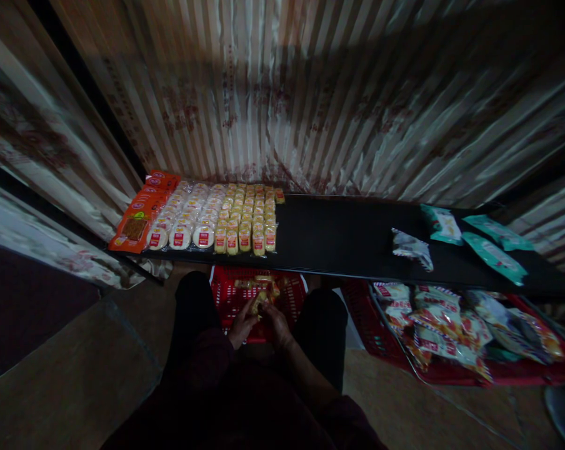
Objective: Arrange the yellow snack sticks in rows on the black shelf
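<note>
Over a red basket between the knees, my left hand is closed on a small yellow wrapped snack. My right hand meets it from the other side, its fingers pressed to the same wrapper. Some similar packets lie in the basket below. On the black shelf in front, yellow wrapped snacks stand in tight rows. Left of them are rows of round white wrapped cakes, then orange packets at the shelf's left end.
Green packets and a silvery packet lie on the shelf's right part. Below it, a second red basket holds several bagged snacks. Striped curtain cloth hangs behind the shelf. The floor is tiled.
</note>
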`<state>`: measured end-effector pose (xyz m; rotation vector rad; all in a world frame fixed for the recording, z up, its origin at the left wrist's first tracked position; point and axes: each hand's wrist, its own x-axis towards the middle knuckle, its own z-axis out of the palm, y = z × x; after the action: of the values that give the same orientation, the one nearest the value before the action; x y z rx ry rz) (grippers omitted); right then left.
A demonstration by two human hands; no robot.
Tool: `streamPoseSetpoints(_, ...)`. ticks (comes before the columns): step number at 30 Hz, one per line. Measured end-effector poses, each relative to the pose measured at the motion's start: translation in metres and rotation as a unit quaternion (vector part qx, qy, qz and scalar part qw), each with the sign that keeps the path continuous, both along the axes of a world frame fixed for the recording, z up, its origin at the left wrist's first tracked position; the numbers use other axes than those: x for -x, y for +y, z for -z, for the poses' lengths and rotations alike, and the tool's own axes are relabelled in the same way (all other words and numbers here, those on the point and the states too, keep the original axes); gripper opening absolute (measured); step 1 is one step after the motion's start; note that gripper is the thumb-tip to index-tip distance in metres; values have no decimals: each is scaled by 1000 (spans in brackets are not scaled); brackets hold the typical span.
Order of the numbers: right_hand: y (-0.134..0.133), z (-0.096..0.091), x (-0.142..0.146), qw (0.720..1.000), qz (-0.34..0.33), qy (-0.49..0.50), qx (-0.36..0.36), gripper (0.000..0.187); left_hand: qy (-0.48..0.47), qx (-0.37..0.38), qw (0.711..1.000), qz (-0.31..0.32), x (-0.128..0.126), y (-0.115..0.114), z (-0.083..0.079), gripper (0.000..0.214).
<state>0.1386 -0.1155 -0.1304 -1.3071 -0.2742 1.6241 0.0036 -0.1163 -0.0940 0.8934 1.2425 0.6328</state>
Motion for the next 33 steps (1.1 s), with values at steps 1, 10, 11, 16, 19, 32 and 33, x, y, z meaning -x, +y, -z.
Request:
streamPoseSetpoints(1,0,-1,0,1000,5,0,3,39,1,-6,1000,4,0,0,-1,69)
streamPoseSetpoints(10,-1,0,0,999,22,34,-3,40,23,-94,995,29,-6,1,-1,59)
streamPoseSetpoints(11,-1,1,1,999,20,36,-2,41,31,-107,993,32,-6,2,-1,58)
streamPoseSetpoints(16,0,-2,2,1000,12,4,-26,42,74,-141,986,47,-11,1,4,55)
streamPoseSetpoints(19,-1,-5,1,999,17,-28,-38,41,105,-146,983,47,-14,-1,6,55)
streamPoseSetpoints(32,0,-10,-2,995,75,-50,-44,47,132,-224,964,60,-15,-1,0,40)
streamPoseSetpoints(33,0,-10,-2,995,76,-51,-47,47,133,-227,963,58,-15,-1,-1,40)
